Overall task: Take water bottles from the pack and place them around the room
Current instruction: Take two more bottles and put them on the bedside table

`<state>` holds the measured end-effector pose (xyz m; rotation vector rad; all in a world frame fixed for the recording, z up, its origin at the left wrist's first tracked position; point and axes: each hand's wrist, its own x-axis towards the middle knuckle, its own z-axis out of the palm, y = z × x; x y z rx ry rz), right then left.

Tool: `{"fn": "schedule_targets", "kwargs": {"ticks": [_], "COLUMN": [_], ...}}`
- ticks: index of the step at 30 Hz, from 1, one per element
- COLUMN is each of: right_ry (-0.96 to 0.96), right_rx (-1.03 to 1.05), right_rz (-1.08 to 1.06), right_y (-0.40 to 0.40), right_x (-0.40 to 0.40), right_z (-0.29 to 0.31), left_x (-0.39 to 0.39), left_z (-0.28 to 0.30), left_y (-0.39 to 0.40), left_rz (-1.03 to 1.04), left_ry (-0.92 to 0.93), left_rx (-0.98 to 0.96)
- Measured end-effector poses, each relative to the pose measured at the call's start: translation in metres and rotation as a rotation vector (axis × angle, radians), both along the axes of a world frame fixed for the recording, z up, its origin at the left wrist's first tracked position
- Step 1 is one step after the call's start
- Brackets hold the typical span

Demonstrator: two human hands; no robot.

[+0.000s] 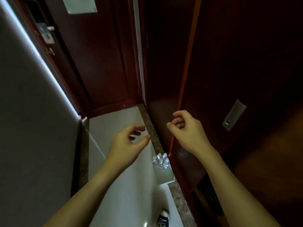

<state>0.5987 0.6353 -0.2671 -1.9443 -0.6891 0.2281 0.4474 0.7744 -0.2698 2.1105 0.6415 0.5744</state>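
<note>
A pack of small clear water bottles (160, 161) with white caps stands on the pale floor against the base of a dark wooden cabinet. My left hand (129, 141) hangs above the floor to the left of the pack, fingers loosely curled and apart, holding nothing. My right hand (185, 128) is raised in front of the cabinet's dark lower part, above and right of the pack, fingers curled and empty too. Neither hand touches the bottles.
A dark red wooden door (91, 63) with a metal handle (46, 32) closes the narrow hallway ahead. A grey wall (32, 128) runs along the left. The cabinet's sliding door (246, 79) has a recessed metal pull (233, 117). A dark sneaker (163, 218) shows at the bottom.
</note>
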Motion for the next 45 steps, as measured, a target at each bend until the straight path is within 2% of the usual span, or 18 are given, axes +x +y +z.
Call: {"fn": "schedule_targets", "kwargs": {"ticks": [10, 12, 19, 25, 29, 33, 36, 39, 42, 45], "right_ry": [0.187, 0.223, 0.287, 0.387, 0.443, 0.537, 0.578, 0.632, 0.681, 0.58], "right_rx": [-0.149, -0.221, -0.265, -0.303, -0.374, -0.505, -0.531, -0.53, -0.459, -0.43], "right_rz": [-0.047, -0.009, -0.118, -0.252, -0.379, -0.419, -0.414, -0.362, -0.332, -0.373], "right_y": [0.099, 0.113, 0.145, 0.174, 0.174, 0.168, 0.159, 0.158, 0.159, 0.162], "right_x": [0.135, 0.149, 0.181, 0.208, 0.221, 0.235, 0.241, 0.248, 0.249, 0.248], "right_z": [-0.085, -0.104, -0.165, -0.264, -0.378, -0.527, -0.642, -0.752, -0.853, -0.92], "left_x": [0.144, 0.168, 0.235, 0.275, 0.292, 0.311, 0.321, 0.33, 0.334, 0.336], "left_z": [-0.09, -0.116, -0.191, -0.29, -0.396, -0.55, -0.668, -0.772, -0.854, -0.905], "left_y": [0.115, 0.135, 0.193, 0.215, 0.211, 0.193, 0.176, 0.16, 0.142, 0.124], "left_rz": [-0.036, -0.052, -0.162, -0.244, -0.288, -0.346, -0.32, -0.199, -0.127, -0.124], "left_ry": [0.163, 0.198, 0.336, 0.468, 0.559, 0.667, 0.691, 0.663, 0.614, 0.479], "left_rx": [-0.139, -0.162, -0.248, -0.31, -0.278, -0.241, -0.275, -0.317, -0.279, -0.19]}}
